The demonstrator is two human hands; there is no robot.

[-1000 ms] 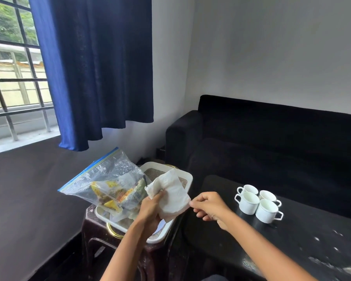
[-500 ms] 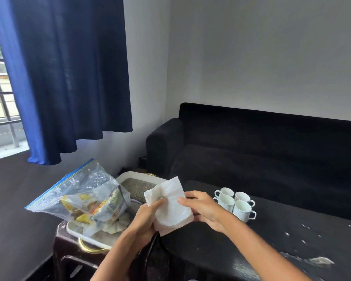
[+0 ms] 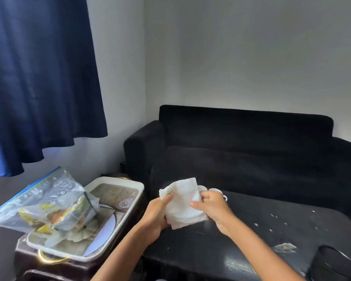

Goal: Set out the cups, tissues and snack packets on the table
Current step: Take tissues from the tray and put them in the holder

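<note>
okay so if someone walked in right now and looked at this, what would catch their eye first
First, the white tissue held up between the left hand and right hand over the near-left end of the black table. Next, the clear zip bag of snack packets resting across the white tray on the left.

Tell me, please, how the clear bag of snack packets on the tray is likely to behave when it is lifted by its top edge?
The clear bag looks thin and crinkled, so it will probably sag and fold rather than hold its shape. The snack packets lie loose inside, so they may slide toward the low end. It overhangs the white tray, so it could drag on the rim.
</note>
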